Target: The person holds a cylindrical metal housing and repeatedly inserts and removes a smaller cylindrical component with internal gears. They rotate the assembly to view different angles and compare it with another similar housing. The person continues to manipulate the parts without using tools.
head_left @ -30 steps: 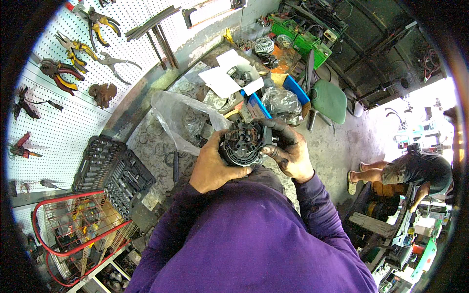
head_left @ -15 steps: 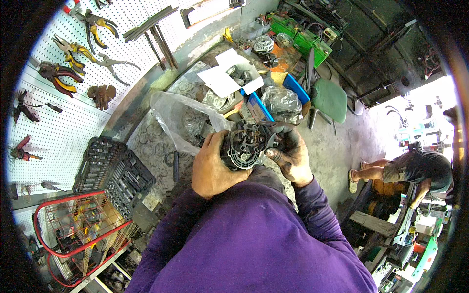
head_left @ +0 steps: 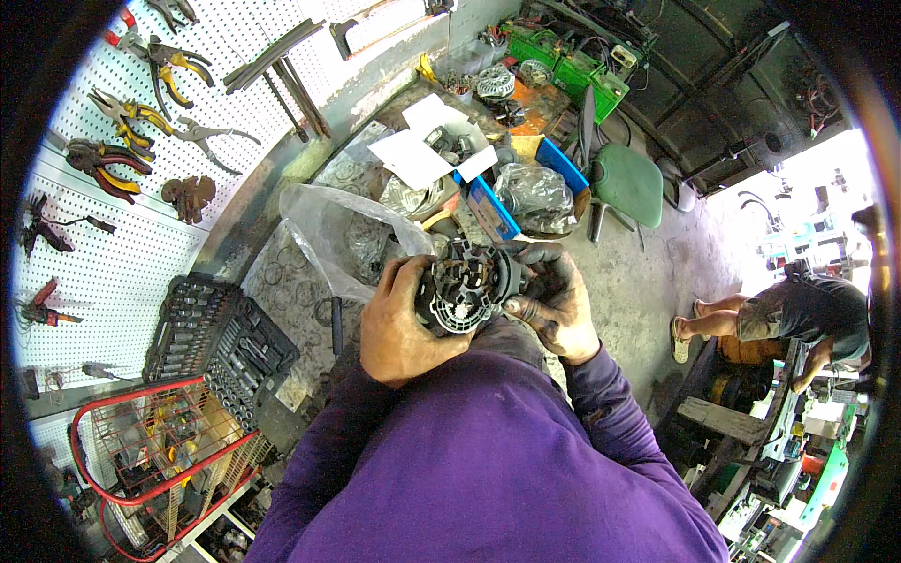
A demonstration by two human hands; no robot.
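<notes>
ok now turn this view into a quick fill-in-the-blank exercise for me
1. The bare left hand and grime-stained right hand hold a round, dark metal machine part, and both long sleeves are coloured ____.
2. The open black plastic socket case lies toward the picture's ____ side.
3. The padded chair seat beside the blue-sided cardboard box is coloured ____.

Missing words: purple; left; green.

The round machine part (head_left: 465, 281) fills the gap between the left hand (head_left: 404, 328) and the right hand (head_left: 560, 305). Right of them, open floor (head_left: 648, 272) leaves a lane up to the green chair (head_left: 629, 185). Ahead, a clear plastic bag (head_left: 324, 230), a white carton (head_left: 410, 158) and a blue box (head_left: 493, 208) crowd the way; to the left, an opened socket case (head_left: 192, 324) and a red-rimmed wire basket (head_left: 192, 475) block passage.
</notes>
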